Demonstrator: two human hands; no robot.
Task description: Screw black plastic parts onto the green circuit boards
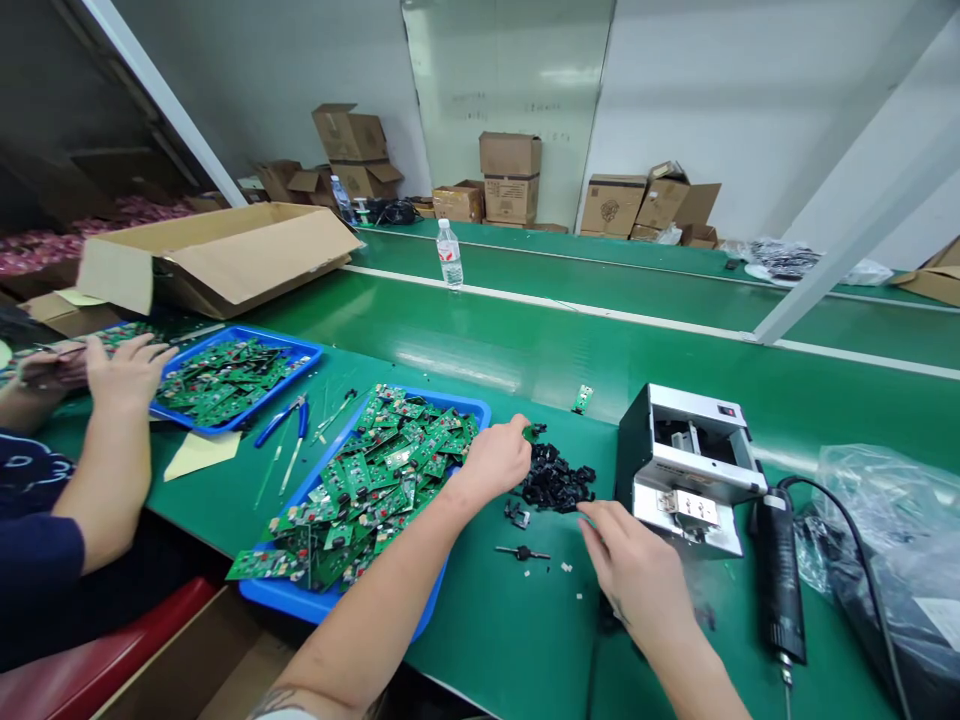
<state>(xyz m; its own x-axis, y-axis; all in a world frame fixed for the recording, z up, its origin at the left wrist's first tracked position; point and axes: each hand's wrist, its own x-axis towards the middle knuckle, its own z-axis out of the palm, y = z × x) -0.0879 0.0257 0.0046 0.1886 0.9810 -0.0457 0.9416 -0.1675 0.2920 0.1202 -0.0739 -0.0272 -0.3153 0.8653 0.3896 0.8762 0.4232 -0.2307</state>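
Note:
My left hand (496, 462) is over the right rim of a blue tray (480, 407), its fingers closed on a small green circuit board (534, 431) that shows just past the fingertips. Many more green circuit boards (405, 455) are heaped in that tray. Beside the hand lies a pile of small black plastic parts (556, 478). My right hand (637, 560) is at the near right edge of this pile, with fingertips drawn together; what they pinch is too small to make out. A thin black-and-metal tool bit (523, 552) rests on the green bench between my hands.
A small grey machine (694, 470) and a black electric screwdriver (780, 575) are at the right, near plastic bags (885, 540). Blue-handled pliers (289, 420), tweezers and a second blue tray (311, 352) lie left. A co-worker's hand (124, 370) is beside it. A water bottle (449, 255) stands behind.

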